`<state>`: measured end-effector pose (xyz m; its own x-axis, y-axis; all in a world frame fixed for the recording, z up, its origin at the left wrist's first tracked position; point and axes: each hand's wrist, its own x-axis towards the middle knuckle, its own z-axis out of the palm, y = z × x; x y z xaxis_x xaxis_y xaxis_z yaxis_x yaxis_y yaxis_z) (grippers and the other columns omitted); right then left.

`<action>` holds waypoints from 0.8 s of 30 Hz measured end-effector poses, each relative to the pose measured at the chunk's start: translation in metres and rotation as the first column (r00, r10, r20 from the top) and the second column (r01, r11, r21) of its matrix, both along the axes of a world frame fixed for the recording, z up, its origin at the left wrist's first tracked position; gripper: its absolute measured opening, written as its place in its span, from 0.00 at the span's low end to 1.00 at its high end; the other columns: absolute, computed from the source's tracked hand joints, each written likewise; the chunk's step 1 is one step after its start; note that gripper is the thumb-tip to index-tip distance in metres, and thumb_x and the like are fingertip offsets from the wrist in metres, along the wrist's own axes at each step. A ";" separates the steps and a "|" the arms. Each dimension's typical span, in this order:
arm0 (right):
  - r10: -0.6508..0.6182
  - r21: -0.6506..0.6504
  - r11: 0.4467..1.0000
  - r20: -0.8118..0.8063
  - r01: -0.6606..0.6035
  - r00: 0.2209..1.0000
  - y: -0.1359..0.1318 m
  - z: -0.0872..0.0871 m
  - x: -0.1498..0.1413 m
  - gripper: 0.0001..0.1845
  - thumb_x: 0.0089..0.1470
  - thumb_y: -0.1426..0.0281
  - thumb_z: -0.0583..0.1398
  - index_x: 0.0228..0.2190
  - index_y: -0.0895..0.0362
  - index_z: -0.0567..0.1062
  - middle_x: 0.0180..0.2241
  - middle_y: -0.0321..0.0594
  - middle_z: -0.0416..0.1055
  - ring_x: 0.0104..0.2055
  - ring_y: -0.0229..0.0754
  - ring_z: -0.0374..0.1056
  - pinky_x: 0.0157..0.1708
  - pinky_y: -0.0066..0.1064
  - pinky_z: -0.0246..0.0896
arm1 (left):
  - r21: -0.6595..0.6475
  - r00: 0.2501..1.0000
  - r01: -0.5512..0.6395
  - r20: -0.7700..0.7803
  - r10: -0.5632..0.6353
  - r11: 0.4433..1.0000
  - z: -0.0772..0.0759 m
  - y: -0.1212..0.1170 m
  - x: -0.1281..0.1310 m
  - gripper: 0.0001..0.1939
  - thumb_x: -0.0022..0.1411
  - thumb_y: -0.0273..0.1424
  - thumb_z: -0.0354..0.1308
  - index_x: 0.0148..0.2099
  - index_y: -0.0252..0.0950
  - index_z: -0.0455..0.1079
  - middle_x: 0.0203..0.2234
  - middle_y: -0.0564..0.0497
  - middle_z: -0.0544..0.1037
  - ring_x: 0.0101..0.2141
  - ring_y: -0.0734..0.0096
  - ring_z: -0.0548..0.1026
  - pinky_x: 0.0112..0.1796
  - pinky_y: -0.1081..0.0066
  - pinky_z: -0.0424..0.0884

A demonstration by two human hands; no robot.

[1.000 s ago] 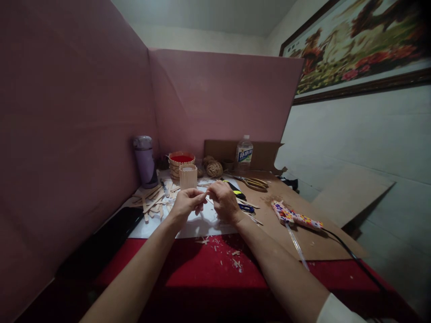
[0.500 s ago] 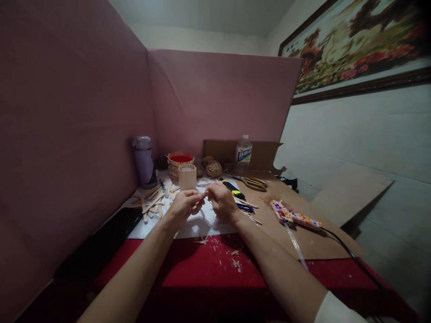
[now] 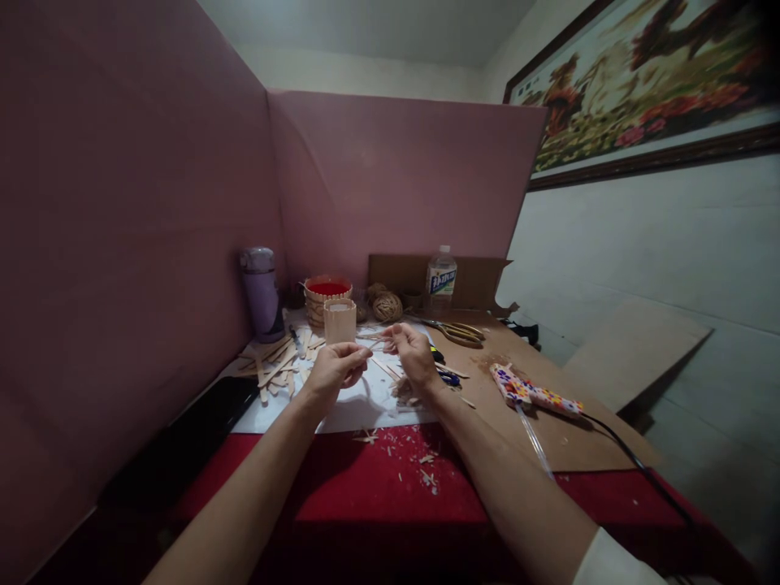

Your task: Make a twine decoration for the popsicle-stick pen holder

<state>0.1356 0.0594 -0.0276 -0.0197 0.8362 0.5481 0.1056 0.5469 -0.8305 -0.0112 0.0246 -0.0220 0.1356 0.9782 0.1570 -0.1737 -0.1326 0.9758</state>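
Note:
My left hand (image 3: 340,367) is closed in a pinch, thumb pressed to the fingers, just in front of a small cup of upright wooden sticks (image 3: 340,322). A short gap away, my right hand (image 3: 413,356) also pinches, its fingertips turned toward the left. Whatever lies in either pinch is too small to make out. White paper (image 3: 341,417) spreads under both hands. Below the right wrist is a little heap of wood scraps (image 3: 407,393), partly covered by the arm. Blue-handled scissors (image 3: 449,378) lie beside that wrist.
Loose craft sticks (image 3: 277,367) and a purple bottle (image 3: 262,294) are at left. Behind stand a stick-covered red container (image 3: 329,302), a twine ball (image 3: 387,306) and a plastic bottle (image 3: 442,278). Gold-handled scissors (image 3: 463,333) and a floral glue gun (image 3: 517,390) lie on cardboard (image 3: 573,447).
My hands have come apart from fingertips nearly touching. The right hand has shifted right and turned, uncovering the scrap heap; the left has stayed almost in place.

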 end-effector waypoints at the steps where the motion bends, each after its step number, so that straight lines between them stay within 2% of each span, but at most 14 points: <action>1: 0.019 -0.040 0.999 -0.063 -0.021 0.998 0.001 0.000 0.001 0.21 0.53 0.55 0.50 0.28 0.59 0.71 0.21 0.37 0.67 0.24 0.37 0.64 0.26 0.27 0.58 | -0.014 1.000 -0.010 0.013 0.011 1.000 0.001 0.000 0.000 0.15 0.42 0.37 0.65 0.27 0.29 0.70 0.13 0.56 0.65 0.13 0.87 0.55 0.16 0.79 0.42; 5: 0.117 -0.127 0.981 -0.200 -0.144 0.973 -0.001 0.003 0.000 0.23 0.48 0.51 0.55 0.29 0.59 0.73 0.25 0.39 0.70 0.29 0.37 0.65 0.29 0.27 0.58 | -0.001 0.994 -0.023 0.103 0.023 1.000 0.003 0.000 -0.001 0.13 0.43 0.34 0.64 0.27 0.28 0.70 0.13 0.56 0.65 0.13 0.86 0.56 0.15 0.79 0.43; 9: 0.286 -0.150 0.931 -0.265 -0.332 0.921 -0.008 0.004 -0.005 0.18 0.37 0.59 0.66 0.29 0.58 0.75 0.29 0.37 0.71 0.32 0.36 0.64 0.33 0.27 0.57 | 0.019 0.980 -0.010 0.199 0.006 1.000 0.002 0.000 -0.002 0.12 0.43 0.32 0.65 0.28 0.29 0.69 0.15 0.56 0.67 0.14 0.86 0.58 0.15 0.79 0.45; 12: 0.370 -0.193 0.878 -0.312 -0.439 0.875 -0.009 0.000 -0.009 0.17 0.34 0.62 0.67 0.29 0.57 0.76 0.29 0.36 0.72 0.30 0.35 0.63 0.32 0.27 0.55 | 0.012 0.974 0.007 0.224 -0.010 1.000 0.002 -0.001 -0.001 0.13 0.42 0.33 0.66 0.28 0.30 0.69 0.14 0.56 0.66 0.13 0.86 0.58 0.15 0.80 0.45; 17: 0.307 -0.275 0.866 -0.366 -0.417 0.879 -0.007 -0.005 -0.012 0.16 0.36 0.61 0.66 0.29 0.57 0.77 0.25 0.35 0.70 0.25 0.31 0.58 0.28 0.26 0.53 | 0.002 0.985 0.035 0.166 -0.035 0.999 0.001 -0.002 0.003 0.13 0.42 0.34 0.65 0.27 0.29 0.69 0.13 0.56 0.67 0.12 0.87 0.57 0.14 0.80 0.44; 24: 0.304 -0.225 0.880 -0.410 -0.418 0.860 -0.007 -0.005 -0.013 0.14 0.37 0.61 0.66 0.23 0.60 0.76 0.18 0.32 0.64 0.21 0.29 0.54 0.24 0.25 0.49 | -0.064 0.991 0.007 0.137 0.002 0.998 0.000 -0.002 0.004 0.12 0.41 0.31 0.65 0.28 0.30 0.69 0.13 0.55 0.69 0.12 0.86 0.59 0.15 0.81 0.46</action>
